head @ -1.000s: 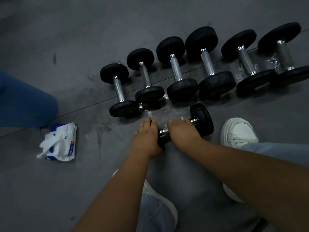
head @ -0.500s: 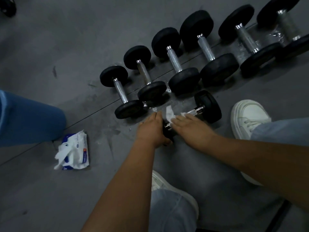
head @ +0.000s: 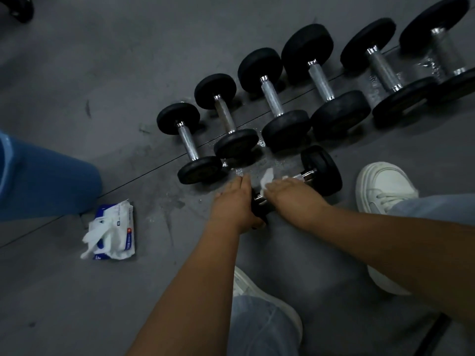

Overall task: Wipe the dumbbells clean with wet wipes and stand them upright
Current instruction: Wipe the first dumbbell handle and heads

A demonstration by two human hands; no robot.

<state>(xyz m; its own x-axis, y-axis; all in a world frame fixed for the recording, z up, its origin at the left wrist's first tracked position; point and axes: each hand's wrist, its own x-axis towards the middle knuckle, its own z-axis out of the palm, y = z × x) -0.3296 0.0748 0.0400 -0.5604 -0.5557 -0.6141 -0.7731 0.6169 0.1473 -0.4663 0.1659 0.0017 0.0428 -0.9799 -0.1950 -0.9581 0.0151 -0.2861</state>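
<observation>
A person crouches over a dark gym floor (head: 77, 73). One small dumbbell (head: 321, 170) lies on its side just in front of their white shoes, black rubber heads at each end of a bright metal handle.

The left hand (head: 232, 201) lies over the near head, fingers laid fairly straight, pressing it steady. The right hand (head: 293, 199) is closed around the handle with a white wet wipe (head: 267, 178) bunched beneath it. The far head sticks out beyond the fingers.

The dumbbell looks dense and rigid, likely to roll, and the damp handle may be slick. The knurled handle is the surest place to grip for tipping it upright.

Just beyond, a row of six dumbbells (head: 272, 100) lies flat. The wipes pack (head: 111, 232) sits well to the left.
</observation>
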